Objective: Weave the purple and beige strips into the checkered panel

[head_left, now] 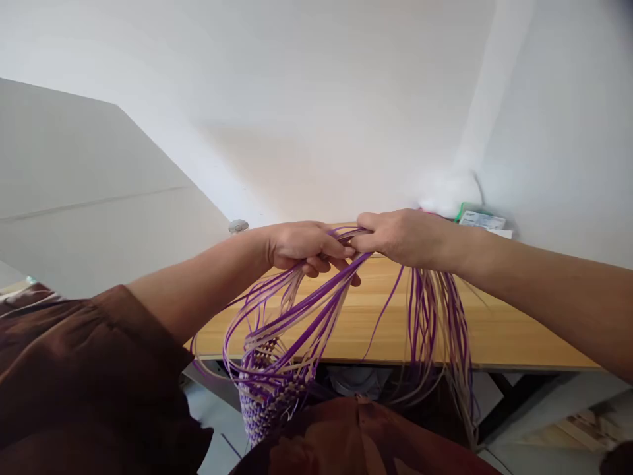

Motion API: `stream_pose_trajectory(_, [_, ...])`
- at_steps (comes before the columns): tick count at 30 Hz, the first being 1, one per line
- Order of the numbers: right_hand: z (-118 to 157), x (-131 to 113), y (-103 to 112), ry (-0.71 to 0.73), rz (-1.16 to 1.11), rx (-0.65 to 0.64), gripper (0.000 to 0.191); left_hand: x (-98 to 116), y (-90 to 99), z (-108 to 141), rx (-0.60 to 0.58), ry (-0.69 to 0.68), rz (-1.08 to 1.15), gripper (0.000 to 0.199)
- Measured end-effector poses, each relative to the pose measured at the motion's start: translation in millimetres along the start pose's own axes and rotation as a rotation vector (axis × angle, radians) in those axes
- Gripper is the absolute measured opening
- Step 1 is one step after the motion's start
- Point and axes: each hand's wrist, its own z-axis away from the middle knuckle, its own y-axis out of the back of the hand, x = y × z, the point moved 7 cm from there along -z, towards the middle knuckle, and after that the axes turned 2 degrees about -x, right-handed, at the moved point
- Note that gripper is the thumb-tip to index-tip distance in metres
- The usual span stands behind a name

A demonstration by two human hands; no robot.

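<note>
Both hands meet over the near part of the table, closed on a bundle of long purple and cream weaving strips. My left hand pinches the strips, some fingers curled beneath them. Just right of it, my right hand grips the same bundle with thumb and fingertips. Loose strip ends hang below the right hand and over the table edge. At the lower left, the strips run down into a woven purple and cream piece, apparently a basket, held near my lap and partly hidden by the strips.
The light wooden table stretches across in front of me, against a pale wall. Papers with a green edge lie at the back right. A small grey round object stands at the back left. Wooden pieces show at lower right.
</note>
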Motion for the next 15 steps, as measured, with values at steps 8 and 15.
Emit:
stream_pose_trajectory(8, [-11, 10, 14, 0.001, 0.118, 0.043, 0.021, 1, -6.4, 3, 0.141, -0.066, -0.030, 0.036])
stream_pose_trajectory(15, [10, 75, 26, -0.314, -0.153, 0.221, 0.022, 39, 22.6, 37, 0.480, -0.111, -0.140, 0.025])
